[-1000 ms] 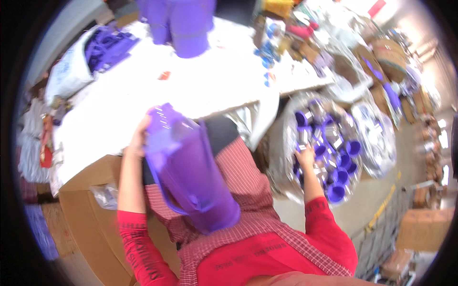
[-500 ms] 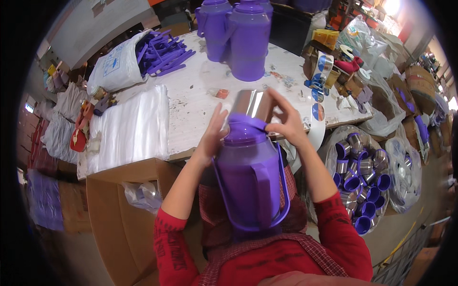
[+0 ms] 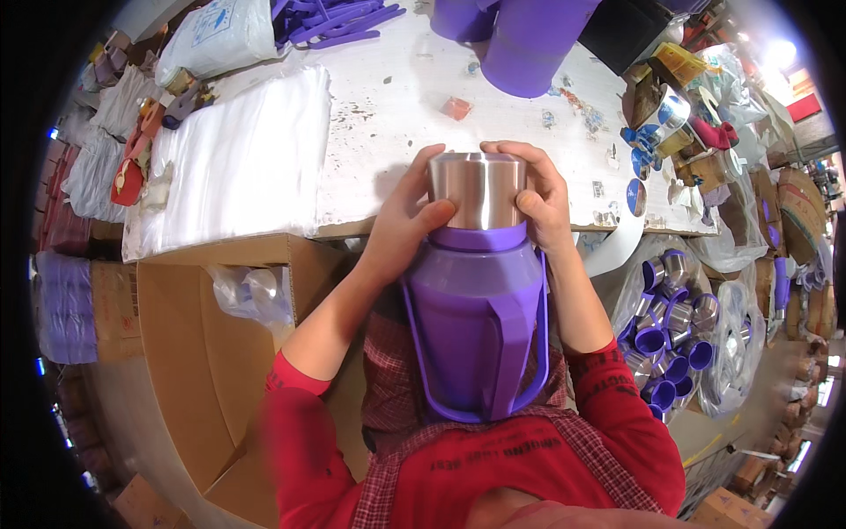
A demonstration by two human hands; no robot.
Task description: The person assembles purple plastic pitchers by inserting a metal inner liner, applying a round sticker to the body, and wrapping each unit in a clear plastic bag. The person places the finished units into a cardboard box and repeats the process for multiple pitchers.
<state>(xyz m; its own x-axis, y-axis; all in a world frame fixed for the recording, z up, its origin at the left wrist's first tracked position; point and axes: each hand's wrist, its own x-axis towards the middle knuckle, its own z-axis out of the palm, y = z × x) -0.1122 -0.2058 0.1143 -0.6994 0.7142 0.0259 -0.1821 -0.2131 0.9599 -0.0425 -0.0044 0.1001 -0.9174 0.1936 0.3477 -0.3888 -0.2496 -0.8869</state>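
A purple vacuum jug (image 3: 463,322) rests in my lap against the apron, its side handle and carrying strap facing me. On its neck sits a shiny steel cup lid (image 3: 478,189) with a purple rim. My left hand (image 3: 414,203) grips the cup lid from the left, thumb across its front. From the right, my right hand (image 3: 539,189) clasps the same lid, thumb on the steel and fingers over the top edge. The jug's neck under the purple rim is hidden.
A white worktable (image 3: 397,115) holds a stack of clear plastic bags (image 3: 238,159), purple straps (image 3: 335,22) and more purple jugs (image 3: 533,44). An open cardboard box (image 3: 194,353) stands at left. A bag of steel cup lids (image 3: 674,326) hangs at right.
The cup lid, tilted above the neck before, now sits straight on the jug. My right hand has closed around it, and my left hand has moved up onto it.
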